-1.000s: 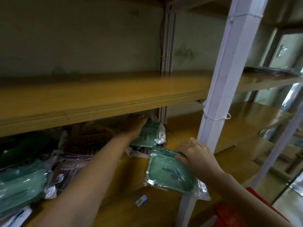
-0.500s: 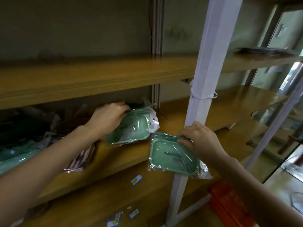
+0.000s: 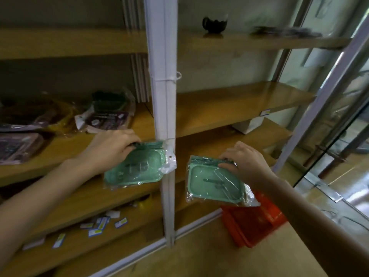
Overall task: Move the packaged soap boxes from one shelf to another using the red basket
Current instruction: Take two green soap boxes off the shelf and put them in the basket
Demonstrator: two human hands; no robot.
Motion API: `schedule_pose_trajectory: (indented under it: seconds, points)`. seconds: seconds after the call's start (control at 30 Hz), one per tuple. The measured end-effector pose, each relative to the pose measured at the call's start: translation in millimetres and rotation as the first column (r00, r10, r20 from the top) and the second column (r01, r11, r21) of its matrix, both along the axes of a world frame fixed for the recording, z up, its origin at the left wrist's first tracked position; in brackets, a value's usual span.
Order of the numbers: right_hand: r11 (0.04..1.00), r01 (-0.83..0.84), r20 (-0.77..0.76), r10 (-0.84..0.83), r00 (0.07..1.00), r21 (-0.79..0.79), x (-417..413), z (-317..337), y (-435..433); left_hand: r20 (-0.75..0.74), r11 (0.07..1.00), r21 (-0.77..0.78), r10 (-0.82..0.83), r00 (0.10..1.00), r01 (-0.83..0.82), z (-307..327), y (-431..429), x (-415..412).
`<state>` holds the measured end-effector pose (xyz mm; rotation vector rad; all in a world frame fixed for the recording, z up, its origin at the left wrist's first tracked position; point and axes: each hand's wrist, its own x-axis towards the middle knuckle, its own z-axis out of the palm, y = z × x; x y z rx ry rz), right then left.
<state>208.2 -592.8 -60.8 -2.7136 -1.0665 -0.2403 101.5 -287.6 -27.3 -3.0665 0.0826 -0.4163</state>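
Observation:
My left hand [image 3: 111, 145] grips the top edge of a green soap box in clear plastic wrap [image 3: 137, 168], held in front of the shelf edge just left of the white post. My right hand [image 3: 245, 160] holds a second wrapped green soap box [image 3: 213, 182] by its upper right corner, right of the post. The red basket [image 3: 257, 220] stands on the floor below that second box, partly hidden by it and by my right arm. More packaged boxes [image 3: 107, 114] lie on the wooden shelf [image 3: 229, 108] at the left.
A white upright post [image 3: 163, 96] stands between the two boxes. Dark packages [image 3: 18, 144] sit at the shelf's far left. Small paper labels [image 3: 101, 224] are scattered on the bottom shelf. A black cup [image 3: 214, 24] sits on the upper shelf. A glass door [image 3: 339, 136] is at right.
My left hand pulled its green box out of the shelf and lowered it beside the post. My right hand carried its box rightward past the post, above the red basket. The view tilted down.

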Motion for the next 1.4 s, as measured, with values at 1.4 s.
schedule_pose_trajectory:
  seconds: [1.4]
  points:
    - [0.992,-0.092,-0.197,0.073,0.978,-0.088,398,-221,-424,-0.463,0.84,-0.197,0.374,0.803,-0.505,-255,-449,329]
